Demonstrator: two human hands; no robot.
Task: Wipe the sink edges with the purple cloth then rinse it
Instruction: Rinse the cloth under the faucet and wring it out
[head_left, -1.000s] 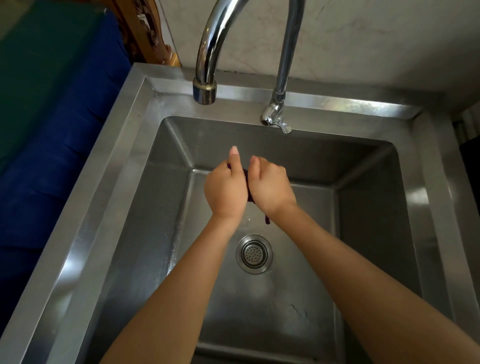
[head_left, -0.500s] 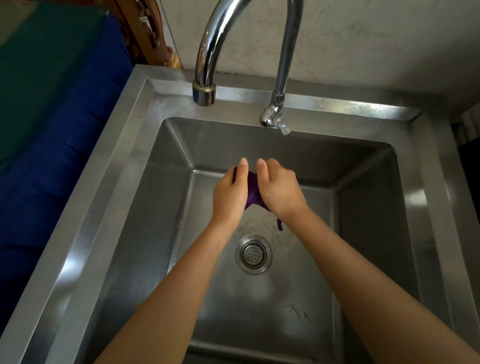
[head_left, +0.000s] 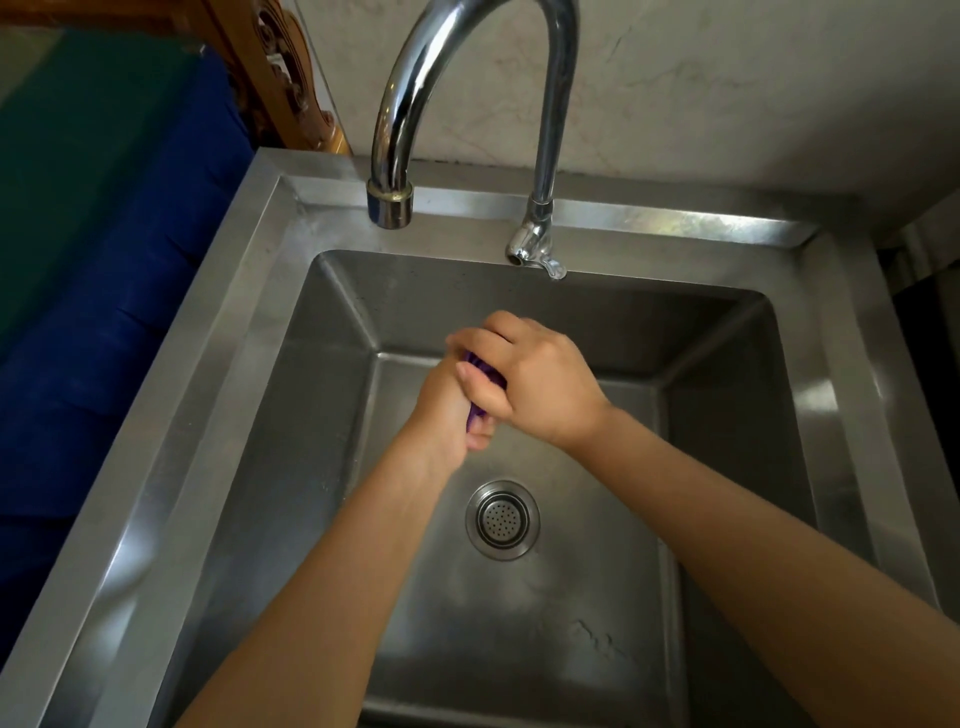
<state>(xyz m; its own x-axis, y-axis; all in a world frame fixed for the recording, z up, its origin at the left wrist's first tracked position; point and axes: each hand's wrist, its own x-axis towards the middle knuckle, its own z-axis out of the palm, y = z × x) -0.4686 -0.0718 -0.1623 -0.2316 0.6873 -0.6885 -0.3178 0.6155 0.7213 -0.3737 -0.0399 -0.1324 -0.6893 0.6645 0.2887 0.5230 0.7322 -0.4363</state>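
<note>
Two hands are meeting in the square stainless steel sink (head_left: 156, 467), where the curved chrome tap (head_left: 405, 104) is hanging beyond and left of the round drain strainer (head_left: 502, 519). Just beyond that drain, I am watching the right hand (head_left: 535, 384) curling over the left hand (head_left: 441, 415), both gripping the bunched purple cloth (head_left: 477, 364), its long axis running away from the drain toward the back wall.

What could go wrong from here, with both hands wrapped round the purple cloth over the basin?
1. No water shows at the faucet spout, and the cloth, squeezed between the left hand and right hand, is not under it, so the rinse may fall short.
2. Only a sliver of cloth shows between the hands. If the grip loosens, it could drop into the basin by the drain.
</note>
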